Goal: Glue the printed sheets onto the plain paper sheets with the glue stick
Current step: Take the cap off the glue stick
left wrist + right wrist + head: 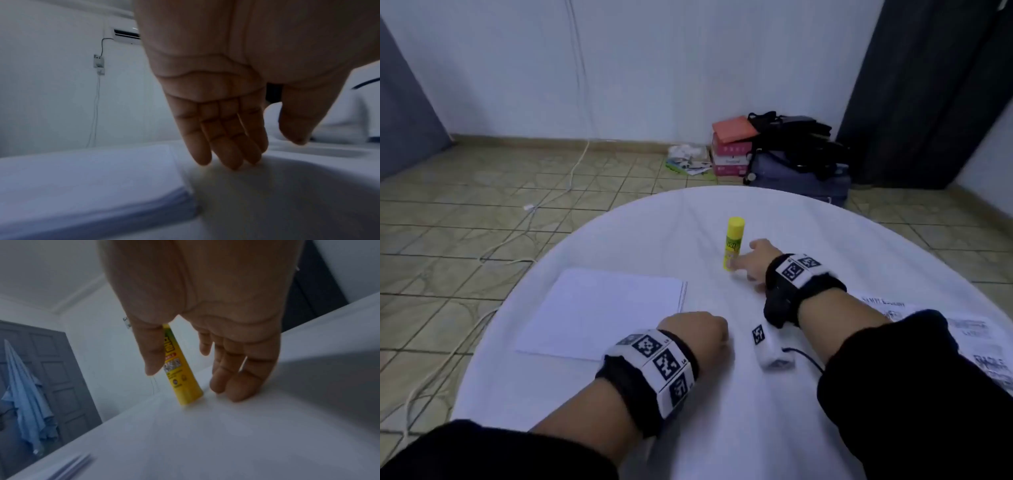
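Observation:
A yellow glue stick (734, 243) stands upright with its cap on near the middle of the round table. My right hand (744, 257) is at its base; in the right wrist view the glue stick (185, 391) stands between the spread thumb and the fingers (232, 386), which rest on the cloth without gripping it. A stack of plain paper (602, 311) lies at the left. My left hand (698, 325) rests beside the stack's right edge, its straight fingers (226, 154) touching the cloth. Printed sheets (976, 346) lie at the far right, partly hidden by my right sleeve.
The table (722, 428) wears a white cloth. A small white tagged device (770, 349) with a dark cord lies between my forearms. Boxes and bags (774, 150) sit on the tiled floor beyond the table, and white cables (534, 205) run across the floor at left.

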The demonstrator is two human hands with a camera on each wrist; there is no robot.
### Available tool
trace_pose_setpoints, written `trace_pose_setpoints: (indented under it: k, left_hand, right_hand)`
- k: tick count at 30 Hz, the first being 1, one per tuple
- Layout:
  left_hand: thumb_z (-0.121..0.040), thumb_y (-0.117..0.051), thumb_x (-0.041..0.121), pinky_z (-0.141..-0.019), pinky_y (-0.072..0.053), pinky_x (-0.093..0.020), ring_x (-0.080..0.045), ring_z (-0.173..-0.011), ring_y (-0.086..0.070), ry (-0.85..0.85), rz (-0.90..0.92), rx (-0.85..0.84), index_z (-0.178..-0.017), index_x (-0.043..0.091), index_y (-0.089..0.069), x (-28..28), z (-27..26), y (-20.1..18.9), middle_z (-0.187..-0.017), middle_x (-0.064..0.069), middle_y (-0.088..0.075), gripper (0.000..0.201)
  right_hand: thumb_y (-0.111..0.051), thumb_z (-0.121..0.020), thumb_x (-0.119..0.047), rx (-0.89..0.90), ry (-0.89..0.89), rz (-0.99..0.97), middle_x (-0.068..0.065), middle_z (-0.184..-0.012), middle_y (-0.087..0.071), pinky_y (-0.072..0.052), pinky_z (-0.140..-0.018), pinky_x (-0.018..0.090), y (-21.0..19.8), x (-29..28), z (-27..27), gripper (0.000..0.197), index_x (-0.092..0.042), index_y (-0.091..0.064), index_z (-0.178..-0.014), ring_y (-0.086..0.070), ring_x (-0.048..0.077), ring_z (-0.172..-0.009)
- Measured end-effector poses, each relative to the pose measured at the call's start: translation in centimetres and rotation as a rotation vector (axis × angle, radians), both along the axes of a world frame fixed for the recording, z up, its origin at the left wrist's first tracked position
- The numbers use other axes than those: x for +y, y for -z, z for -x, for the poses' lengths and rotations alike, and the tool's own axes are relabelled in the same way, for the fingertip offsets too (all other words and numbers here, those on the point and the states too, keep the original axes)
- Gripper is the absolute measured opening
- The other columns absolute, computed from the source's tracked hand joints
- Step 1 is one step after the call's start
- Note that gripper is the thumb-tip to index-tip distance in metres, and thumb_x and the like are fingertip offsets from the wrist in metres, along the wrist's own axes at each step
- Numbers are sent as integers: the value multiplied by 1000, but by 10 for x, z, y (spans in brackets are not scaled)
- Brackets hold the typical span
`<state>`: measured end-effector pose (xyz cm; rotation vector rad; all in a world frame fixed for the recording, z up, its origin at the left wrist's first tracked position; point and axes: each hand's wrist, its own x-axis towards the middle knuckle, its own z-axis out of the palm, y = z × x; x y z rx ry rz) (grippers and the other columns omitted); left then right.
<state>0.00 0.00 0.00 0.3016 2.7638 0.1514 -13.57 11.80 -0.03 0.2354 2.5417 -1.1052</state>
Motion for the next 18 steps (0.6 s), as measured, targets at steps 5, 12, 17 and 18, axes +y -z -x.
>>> trace_pose_setpoints:
  k: [5, 12, 17, 18]
  left_hand:
    - [-97, -42, 31, -75, -36, -27, -25, -100, -57, 58, 74, 39, -115, 11, -61, 3, 1, 9, -109, -6, -61, 33]
    - [-101, -40, 23, -68, -34, -21, -17, -87, -39, 53, 121, -16, -85, 8, -53, 8, 5, 13, -69, -1, -33, 25]
    - [-100, -43, 30, -78, -36, -25, -26, -114, -53, 26, 166, -17, -116, 2, -60, 10, -9, 5, -104, -16, -55, 36]
    - [-98, -45, 35, -75, -37, -27, -28, -108, -56, 22, 185, -9, -112, 6, -62, 13, -16, 1, -99, -13, -55, 37]
  right_hand:
    - [-66, -83, -45, 84, -132, -189, 6, -84, -53, -43, -73, 33, -5, -17, 17, 47, -14, -44, -110, -53, 23, -72]
    - [-57, -88, -47, 27, -190, -366, 4, -70, -54, -41, -77, 30, -11, -12, -12, 33, -17, -50, -78, -54, 25, -76]
    - [-69, -79, -45, 11, -192, -324, 6, -94, -65, -49, -87, 34, -12, 12, -66, 36, -17, -61, -101, -63, 26, -94]
    - [-70, -78, -45, 20, -193, -341, 6, -96, -65, -49, -83, 32, -14, 18, -81, 36, -16, -62, -99, -63, 25, -93]
